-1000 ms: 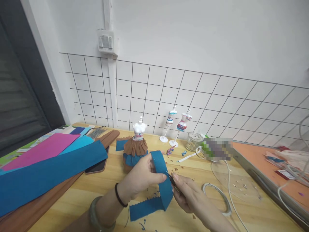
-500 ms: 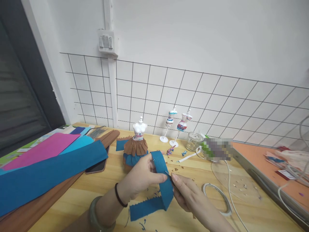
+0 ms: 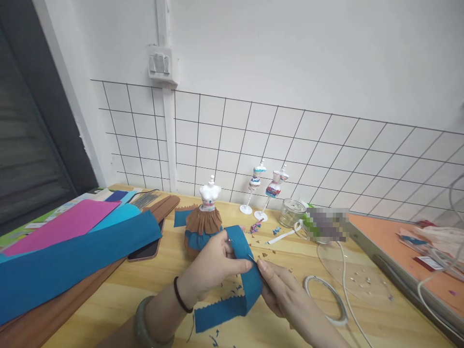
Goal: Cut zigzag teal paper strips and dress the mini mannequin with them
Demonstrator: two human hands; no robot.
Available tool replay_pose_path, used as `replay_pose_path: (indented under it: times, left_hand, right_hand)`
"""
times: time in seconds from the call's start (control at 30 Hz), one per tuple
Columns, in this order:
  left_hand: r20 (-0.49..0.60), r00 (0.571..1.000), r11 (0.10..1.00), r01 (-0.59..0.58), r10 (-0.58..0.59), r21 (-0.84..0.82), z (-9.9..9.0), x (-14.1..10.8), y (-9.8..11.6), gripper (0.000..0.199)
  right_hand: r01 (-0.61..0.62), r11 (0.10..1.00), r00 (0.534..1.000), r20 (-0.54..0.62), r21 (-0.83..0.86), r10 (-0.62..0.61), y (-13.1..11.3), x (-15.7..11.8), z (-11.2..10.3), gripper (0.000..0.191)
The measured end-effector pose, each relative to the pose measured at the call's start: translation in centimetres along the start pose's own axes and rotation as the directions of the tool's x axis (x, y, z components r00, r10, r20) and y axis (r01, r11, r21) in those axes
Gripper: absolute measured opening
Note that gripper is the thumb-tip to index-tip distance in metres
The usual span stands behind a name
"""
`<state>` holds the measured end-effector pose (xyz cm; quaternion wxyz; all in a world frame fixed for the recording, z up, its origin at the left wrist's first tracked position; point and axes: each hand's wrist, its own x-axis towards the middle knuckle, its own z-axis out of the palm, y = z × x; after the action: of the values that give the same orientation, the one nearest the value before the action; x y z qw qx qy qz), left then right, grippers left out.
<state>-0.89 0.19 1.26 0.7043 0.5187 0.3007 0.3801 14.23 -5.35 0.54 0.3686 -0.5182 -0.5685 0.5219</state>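
A white wall (image 3: 308, 58) stands behind a wood table (image 3: 126, 290), and blue cloth (image 3: 83, 261) slants across the table's left side, with pink cloth (image 3: 72, 224) behind it and part of a phone (image 3: 145, 251) (dark-faced) just past its end. A white form (image 3: 209, 193) in a tiered brown and blue skirt (image 3: 204, 220) stands upright, just beyond the hands.

The left hand (image 3: 217, 263) pinches the blue strip (image 3: 248, 285), thumb over fingers; the right hand (image 3: 284, 290) is closed on a slim tool (image 3: 251, 257) at the strip's right edge. Only a thin metal tip shows over the cloth, so I cannot tell how its blades stand. The strip loops down from the left hand, its toothed tail lying over the table.

Little has changed in the last second: the loop bows out slightly more to the right, and less of the tool shows beside the right thumb. The edge work, I judge, is at nearly the same spot. Blue scraps (image 3: 213, 340) lie below the tail.

As for writing, none can be read: the red and white card (image 3: 428, 262) is too small, and a patch near the jar (image 3: 293, 212) is pixelated.
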Motion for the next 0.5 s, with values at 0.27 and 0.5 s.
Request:
replay_pose_path:
  times: [0.27, 0.5]
  left_hand:
    - [-0.043, 0.998, 0.988, -0.045, 0.039, -0.149, 0.5, 0.0, -0.6, 0.043]
    - [-0.089, 0.994, 0.97, -0.08, 0.062, -0.227, 1.1, 0.1, -1.1, 0.049]
  right_hand:
    - [0.014, 1.0, 0.997, -0.072, 0.014, -0.013, 0.4, 0.2, 0.1, 0.044]
    - [0.041, 0.999, 0.988, -0.152, 0.004, -0.04, 0.8, 0.6, 0.4, 0.048]
